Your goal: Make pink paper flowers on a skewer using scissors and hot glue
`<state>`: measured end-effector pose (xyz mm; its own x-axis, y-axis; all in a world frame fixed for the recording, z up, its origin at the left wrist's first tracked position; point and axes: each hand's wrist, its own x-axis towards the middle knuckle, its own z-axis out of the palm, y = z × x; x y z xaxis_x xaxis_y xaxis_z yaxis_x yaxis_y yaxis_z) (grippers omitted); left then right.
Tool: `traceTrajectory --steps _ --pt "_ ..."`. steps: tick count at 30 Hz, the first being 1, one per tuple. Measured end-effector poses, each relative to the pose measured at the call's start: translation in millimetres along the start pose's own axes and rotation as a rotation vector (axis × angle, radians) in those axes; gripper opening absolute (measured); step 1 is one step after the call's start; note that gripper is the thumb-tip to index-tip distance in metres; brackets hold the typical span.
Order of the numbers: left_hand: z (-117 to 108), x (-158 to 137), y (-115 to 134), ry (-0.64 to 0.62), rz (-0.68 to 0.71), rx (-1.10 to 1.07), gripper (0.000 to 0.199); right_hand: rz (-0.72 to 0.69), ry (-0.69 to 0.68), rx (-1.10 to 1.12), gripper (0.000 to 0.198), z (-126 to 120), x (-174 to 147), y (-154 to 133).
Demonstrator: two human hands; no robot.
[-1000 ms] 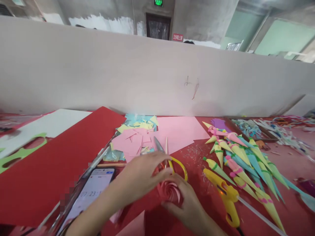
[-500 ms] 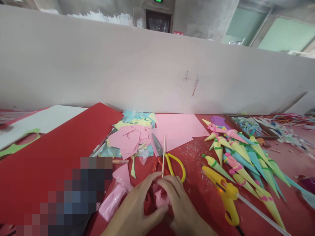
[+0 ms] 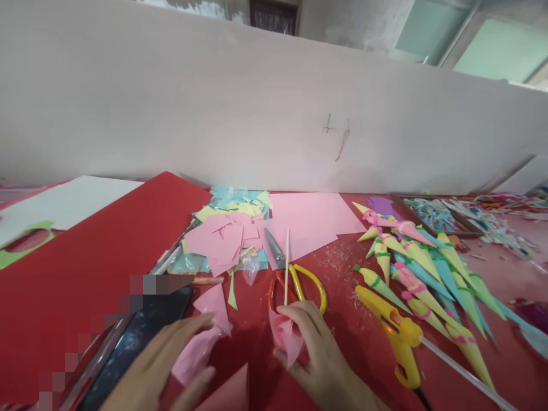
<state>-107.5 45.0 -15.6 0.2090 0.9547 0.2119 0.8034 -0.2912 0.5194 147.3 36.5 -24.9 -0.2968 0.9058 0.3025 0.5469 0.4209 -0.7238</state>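
Note:
My right hand is closed round a crumpled, folded piece of pink paper, pinched between thumb and fingers. A thin pale stick runs up from its fingertips across the scissors, which have red and yellow handles; whether the hand grips the stick I cannot tell. My left hand is open, thumb and fingers apart, over a pink bundle partly in clear plastic. Beside it are a pink paper scrap and, at the lower edge, a pink paper piece.
A yellow glue gun and a heap of pastel paper cones lie to the right. Pink scraps and a large pink sheet lie ahead. A dark phone-like slab and red board are left.
My left hand has left the folded pink paper and moved left to the plastic-wrapped bundle, opening. My right hand keeps hold of the folded paper.

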Motion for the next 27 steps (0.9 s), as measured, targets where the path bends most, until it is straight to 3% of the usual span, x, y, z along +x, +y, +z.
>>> traceTrajectory --steps 4,8,13,21,27 --pt "20.3 20.1 57.1 -0.171 0.177 -0.03 0.063 -0.029 -0.052 0.051 0.044 2.8 -0.2 -4.8" --pt "21.6 39.0 87.7 -0.179 0.102 -0.029 0.065 -0.041 -0.02 0.104 0.042 3.1 0.2 -7.1" --pt "28.6 36.9 82.9 -0.285 0.099 -0.184 0.053 -0.015 -0.052 0.127 0.049 1.5 0.6 -7.6" --pt "36.2 36.2 75.3 -0.199 0.187 -0.163 0.038 0.04 -0.099 0.235 0.065 -1.5 -1.6 -10.8" --pt "34.2 32.3 74.5 -0.182 0.186 -0.186 0.033 0.03 0.003 0.284 0.04 -5.7 -1.1 -8.1"
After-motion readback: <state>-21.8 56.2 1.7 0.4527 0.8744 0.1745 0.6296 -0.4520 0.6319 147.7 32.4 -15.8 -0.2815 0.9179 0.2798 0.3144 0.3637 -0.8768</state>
